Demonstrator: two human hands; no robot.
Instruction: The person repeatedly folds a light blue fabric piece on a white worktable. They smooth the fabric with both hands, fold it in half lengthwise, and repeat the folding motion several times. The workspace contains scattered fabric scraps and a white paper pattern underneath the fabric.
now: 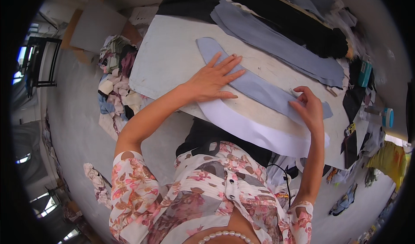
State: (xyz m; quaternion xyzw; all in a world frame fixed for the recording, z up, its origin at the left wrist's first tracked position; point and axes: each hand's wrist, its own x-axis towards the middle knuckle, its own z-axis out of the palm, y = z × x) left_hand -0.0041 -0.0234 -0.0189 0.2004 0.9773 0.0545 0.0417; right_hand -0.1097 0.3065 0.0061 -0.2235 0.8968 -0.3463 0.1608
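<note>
A long curved strip of blue-grey fabric (263, 89) lies flat across the pale table. My left hand (216, 77) rests on its left part with the fingers spread, palm down. Over the strip's right part, my right hand (308, 106) is curled with thumb and fingertips close together. Whether a bit of the fabric edge is pinched there is too small to make out. Nearer to me a curved white strip (255, 130) lies along the table's front edge, its left end by my left wrist and its right part under my right forearm.
A stack of blue-grey cut pieces (276, 45) and black fabric (298, 32) lie at the table's far side. Heaped scraps (119, 92) sit left of the table (166, 49). At the right are a teal box (364, 73), a blue-rimmed roll (387, 117) and hanging scraps.
</note>
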